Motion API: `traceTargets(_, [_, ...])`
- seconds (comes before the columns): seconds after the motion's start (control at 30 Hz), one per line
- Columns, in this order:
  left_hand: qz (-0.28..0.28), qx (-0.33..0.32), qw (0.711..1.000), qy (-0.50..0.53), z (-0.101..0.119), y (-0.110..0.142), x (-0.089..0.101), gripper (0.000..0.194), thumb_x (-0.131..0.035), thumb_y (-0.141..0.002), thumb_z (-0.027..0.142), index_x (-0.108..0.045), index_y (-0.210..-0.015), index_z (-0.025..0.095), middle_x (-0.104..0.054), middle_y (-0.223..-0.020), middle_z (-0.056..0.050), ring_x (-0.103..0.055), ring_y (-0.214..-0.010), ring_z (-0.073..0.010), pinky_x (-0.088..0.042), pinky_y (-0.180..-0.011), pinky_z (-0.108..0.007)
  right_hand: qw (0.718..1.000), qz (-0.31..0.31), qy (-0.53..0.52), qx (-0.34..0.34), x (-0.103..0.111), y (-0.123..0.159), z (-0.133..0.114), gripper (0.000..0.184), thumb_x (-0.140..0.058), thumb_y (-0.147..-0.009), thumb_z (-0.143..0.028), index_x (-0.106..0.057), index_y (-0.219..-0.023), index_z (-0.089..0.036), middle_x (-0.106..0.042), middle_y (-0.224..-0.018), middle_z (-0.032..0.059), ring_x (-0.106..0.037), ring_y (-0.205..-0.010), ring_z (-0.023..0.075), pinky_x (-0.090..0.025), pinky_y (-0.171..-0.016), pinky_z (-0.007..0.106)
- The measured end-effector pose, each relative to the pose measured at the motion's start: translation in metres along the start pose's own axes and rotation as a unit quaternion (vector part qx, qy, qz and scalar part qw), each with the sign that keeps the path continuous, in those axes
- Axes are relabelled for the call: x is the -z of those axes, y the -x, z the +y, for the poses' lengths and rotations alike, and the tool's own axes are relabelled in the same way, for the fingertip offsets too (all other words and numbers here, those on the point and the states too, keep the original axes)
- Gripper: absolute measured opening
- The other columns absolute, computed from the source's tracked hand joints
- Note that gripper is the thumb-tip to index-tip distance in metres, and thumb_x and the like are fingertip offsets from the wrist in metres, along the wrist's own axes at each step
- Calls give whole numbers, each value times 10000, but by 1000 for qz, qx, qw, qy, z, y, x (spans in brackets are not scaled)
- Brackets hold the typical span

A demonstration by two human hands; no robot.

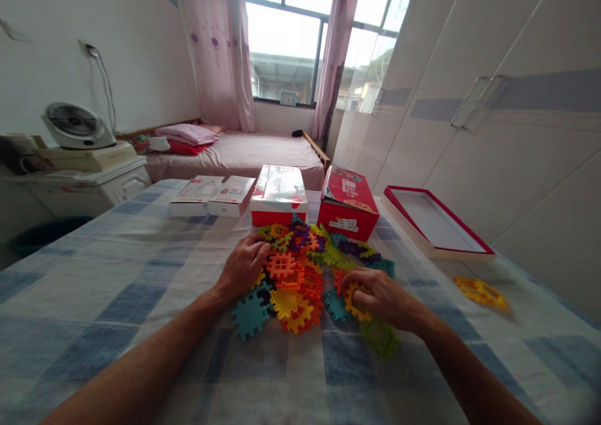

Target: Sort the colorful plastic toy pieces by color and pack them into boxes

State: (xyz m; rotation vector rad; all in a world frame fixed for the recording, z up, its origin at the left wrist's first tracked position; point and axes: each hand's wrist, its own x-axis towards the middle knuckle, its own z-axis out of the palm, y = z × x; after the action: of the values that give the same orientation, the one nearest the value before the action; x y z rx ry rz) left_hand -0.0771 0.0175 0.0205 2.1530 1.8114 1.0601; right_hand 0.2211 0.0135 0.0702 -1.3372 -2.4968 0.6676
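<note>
A heap of colourful plastic interlocking tiles (305, 268) lies on the checked tablecloth (117, 287) in front of me. My left hand (241, 265) rests palm down on the heap's left side, fingers curled over an orange tile (282, 265). My right hand (382, 296) sits on the heap's right edge, fingers pinching an orange-yellow tile (353, 301). A teal tile (248, 315) and a green tile (380, 337) lie at the near edge.
Behind the heap stand two red boxes (347, 203), a red-and-white box (278, 194) and two flat white boxes (211, 194). An open red-rimmed lid (434, 221) lies at the right, with joined yellow-orange tiles (481, 290) near it. A bed, fan and wardrobe surround the table.
</note>
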Motion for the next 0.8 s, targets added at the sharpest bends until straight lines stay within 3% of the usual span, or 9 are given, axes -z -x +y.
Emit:
traceTargets(0.13, [4,1,1000,3,-1,1,-1,440,-293,-930,391,-673,-938,170,-584,-1121,-81,-519,-1067,-204,-399,-977,-357,995,67,-42,65,-6,-5,7,215,-426,-695,-65,-585,-782,-182,-584,-934,30,-548,-837,130,-387,-778,244])
traceTargets(0.23, [6,-4,1000,5,-1,1,-1,433,-294,-931,386,-673,-940,176,-582,-1128,-80,-517,-1068,-202,-399,-979,-358,993,54,-68,86,-10,-4,12,227,-404,-683,-35,-553,-766,-185,-591,-906,15,-551,-819,125,-390,-757,239])
traceTargets(0.33, [11,-6,1000,5,-1,1,-1,430,-302,-928,385,-675,-938,172,-590,-1121,-81,-521,-1058,-205,-400,-974,-364,994,34,-92,56,-13,0,15,229,-421,-706,-65,-550,-844,-195,-581,-781,-18,-539,-709,116,-392,-671,229])
traceTargets(0.47, [11,-6,1000,5,1,0,0,430,-309,-922,384,-677,-945,163,-596,-1119,-83,-527,-1054,-208,-401,-971,-357,991,113,-68,6,-11,-1,20,170,-444,-737,-119,-551,-849,-190,-569,-768,-14,-535,-701,125,-396,-666,241])
traceTargets(0.53, [10,-5,1000,3,0,0,0,431,-309,-920,388,-680,-941,169,-596,-1125,-80,-526,-1063,-208,-398,-976,-351,991,132,-36,4,-9,-5,21,181,-458,-713,-108,-576,-829,-181,-580,-831,6,-548,-745,134,-405,-707,253])
traceTargets(0.67, [8,-1,1000,-3,-2,0,-1,430,-306,-920,405,-681,-932,195,-599,-1122,-64,-529,-1063,-206,-406,-967,-352,996,81,8,26,-14,-12,19,332,-469,-723,-116,-621,-1010,-188,-584,-1064,47,-568,-923,157,-410,-835,266])
traceTargets(0.8, [7,-4,1000,-3,-3,0,-2,431,-301,-921,410,-677,-939,200,-599,-1119,-62,-529,-1065,-205,-407,-972,-357,994,79,78,-22,-21,-15,14,340,-453,-785,-161,-603,-1090,-184,-564,-1138,67,-571,-973,163,-406,-856,254])
